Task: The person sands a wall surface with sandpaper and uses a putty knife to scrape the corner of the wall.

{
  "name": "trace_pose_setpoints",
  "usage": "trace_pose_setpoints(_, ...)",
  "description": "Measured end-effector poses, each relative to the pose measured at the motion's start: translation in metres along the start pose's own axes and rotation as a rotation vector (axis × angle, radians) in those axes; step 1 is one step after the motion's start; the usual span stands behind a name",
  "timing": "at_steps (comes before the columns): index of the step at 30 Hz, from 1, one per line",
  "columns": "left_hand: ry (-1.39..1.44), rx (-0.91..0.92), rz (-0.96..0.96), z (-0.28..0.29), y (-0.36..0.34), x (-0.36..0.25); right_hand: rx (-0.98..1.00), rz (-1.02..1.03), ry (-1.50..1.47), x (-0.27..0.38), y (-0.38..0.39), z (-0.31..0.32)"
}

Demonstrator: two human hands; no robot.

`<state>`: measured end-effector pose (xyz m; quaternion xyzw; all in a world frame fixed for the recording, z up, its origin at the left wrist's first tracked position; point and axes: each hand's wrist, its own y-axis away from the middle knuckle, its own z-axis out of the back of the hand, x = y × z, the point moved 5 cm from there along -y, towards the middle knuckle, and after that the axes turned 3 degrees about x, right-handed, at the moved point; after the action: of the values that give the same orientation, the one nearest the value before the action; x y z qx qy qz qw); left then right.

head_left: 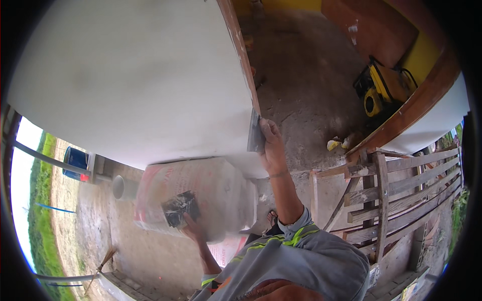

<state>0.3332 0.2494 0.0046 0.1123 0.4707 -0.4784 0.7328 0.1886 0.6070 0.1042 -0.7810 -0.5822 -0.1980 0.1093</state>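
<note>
My left hand [195, 228] grips the edge of a dark square plate [181, 208] smeared with white putty, a hawk or wide spatula. It is held over stacked, dusty white bags with red print [170, 183]. My right hand [273, 150] is closed on a flat grey spatula [255, 134]. That blade lies along the corner of the smooth white wall [135, 75], at the lower end of the brown wooden door frame [240, 47]. The palm and fingers hide part of the spatula.
Through the doorway, a yellow and black machine [384, 88] stands on the dusty floor. Wooden slats [396, 193] form a barrier at the right. To the left are a pale bucket [124, 187], a blue container [75, 161] and a straw broom [106, 257].
</note>
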Motion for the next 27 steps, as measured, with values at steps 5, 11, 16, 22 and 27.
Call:
trace_pose_setpoints(5,0.065,0.029,0.112,-0.001,0.003,-0.014,0.107,0.04,-0.039,0.007,-0.008,-0.004)
trace_pose_setpoints(11,0.101,0.045,0.162,-0.002,0.005,-0.028,0.098,-0.016,-0.037,0.003,-0.006,0.0)
trace_pose_setpoints(16,0.039,0.001,0.059,-0.002,0.0,0.003,0.064,-0.044,-0.02,-0.002,-0.005,0.003)
trace_pose_setpoints(22,0.058,-0.015,0.051,-0.002,0.001,-0.001,0.094,0.007,-0.069,0.003,-0.002,-0.016)
trace_pose_setpoints(27,0.024,-0.022,0.025,0.0,0.005,-0.018,0.054,-0.007,-0.036,0.007,-0.003,-0.017)
